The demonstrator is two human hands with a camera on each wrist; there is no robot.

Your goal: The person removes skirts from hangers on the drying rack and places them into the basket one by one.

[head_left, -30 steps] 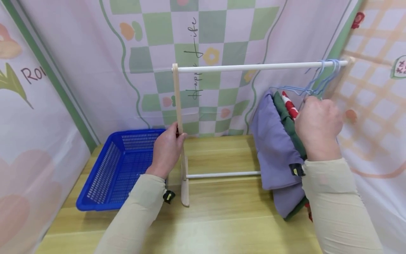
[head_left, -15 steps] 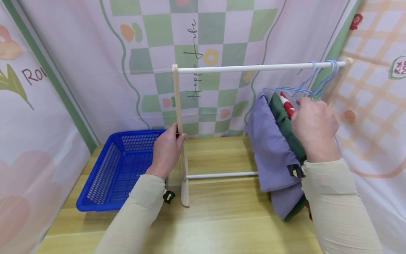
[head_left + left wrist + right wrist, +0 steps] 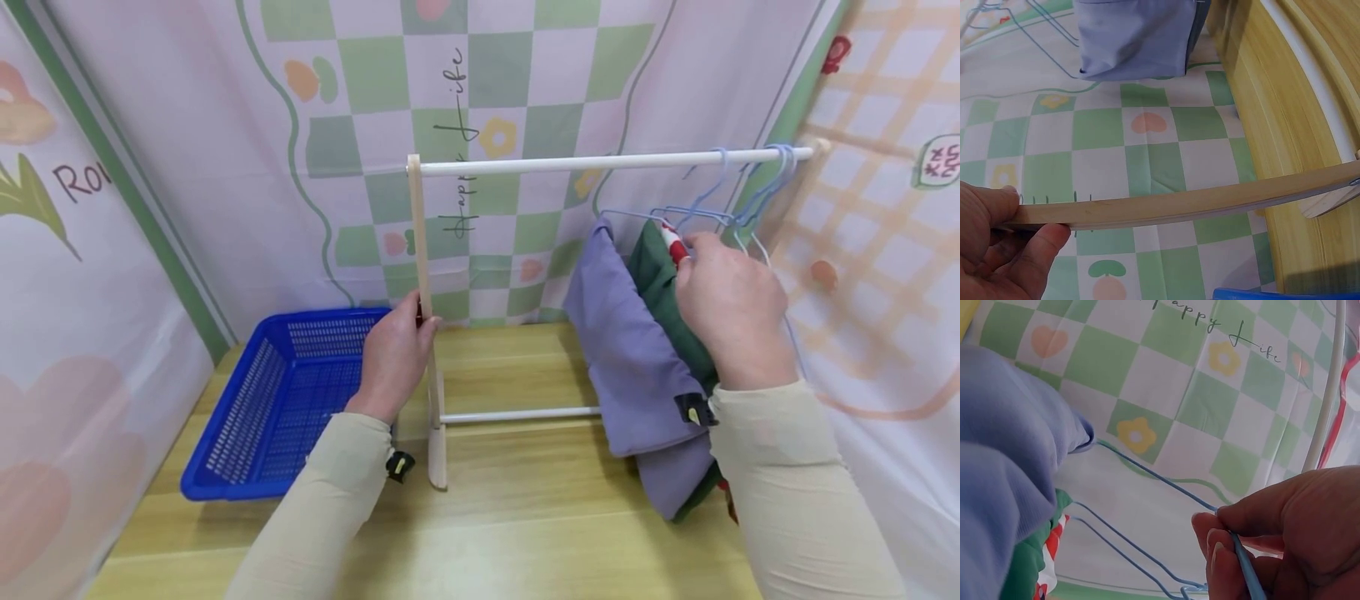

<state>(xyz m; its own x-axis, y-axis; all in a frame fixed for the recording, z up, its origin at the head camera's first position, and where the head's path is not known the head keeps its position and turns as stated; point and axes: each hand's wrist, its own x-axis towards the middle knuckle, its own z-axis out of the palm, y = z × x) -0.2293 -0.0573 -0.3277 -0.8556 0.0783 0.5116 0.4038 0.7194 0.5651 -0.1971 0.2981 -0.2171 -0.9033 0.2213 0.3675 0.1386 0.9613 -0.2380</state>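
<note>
Light blue wire-thin hanger (image 3: 1160, 477) hooks over a round white rail (image 3: 555, 164) toward its right end, a lavender cloth garment (image 3: 633, 342) hanging from it. Head view shows mainly the back of the right hand (image 3: 735, 308), fingertips hidden; the right wrist view reveals thumb and fingers pinching the hanger's wire. It also shows two more light blue wires (image 3: 1117, 537) running toward a dark green garment (image 3: 1029, 562) and a red-and-white cloth (image 3: 1054, 540), both largely covered in the head view.

The left hand (image 3: 397, 354) grips a flat, pale wooden upright (image 3: 1147, 208); from the left wrist, thumb and finger press on its opposite edges. That view catches only a strip of the blue perforated plastic basket (image 3: 247, 490), seen from the head standing beside the left arm.

Below is a yellowish wood-grain table (image 3: 525, 533), with a thin white lower bar (image 3: 517, 415) spanning the rack just above it. Behind hangs a white fabric backdrop (image 3: 502, 62) with green checks and sideways "Happy Life" lettering; at right is fabric with an orange grid (image 3: 900, 92)
</note>
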